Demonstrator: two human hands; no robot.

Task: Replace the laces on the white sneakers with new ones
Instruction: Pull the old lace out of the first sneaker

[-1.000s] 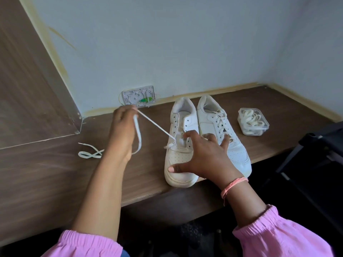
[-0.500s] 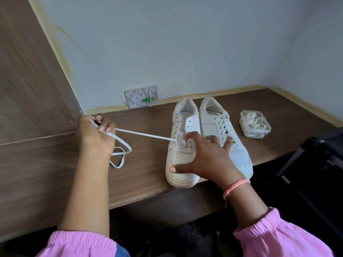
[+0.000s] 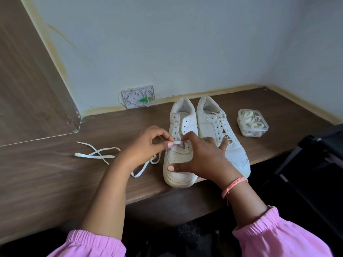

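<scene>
Loose old lace (image 3: 96,154) trails left of the left hand (image 3: 146,145), which pinches its last span just right of its fingertips, lying crosswise over the left sneaker (image 3: 179,145); the right hand (image 3: 202,156) is nearer, fingers spread, pressing the toe

1. Both forearms are bare from the wrist to below the elbow.
2. The left sleeve (image 3: 91,243), at the lower left of the frame, is pink fabric gathered into an elasticated, ruffled cuff.
3. The right sleeve (image 3: 282,236), at the lower right, is the same pink with a matching gathered cuff.
4. A thin coral-orange thread bracelet (image 3: 234,186) circles the right wrist, several strands wound together, with a short loose end hanging down.
5. The left hand (image 3: 146,145) and right hand (image 3: 204,158) carry no rings, and the nails look short and pale.
</scene>
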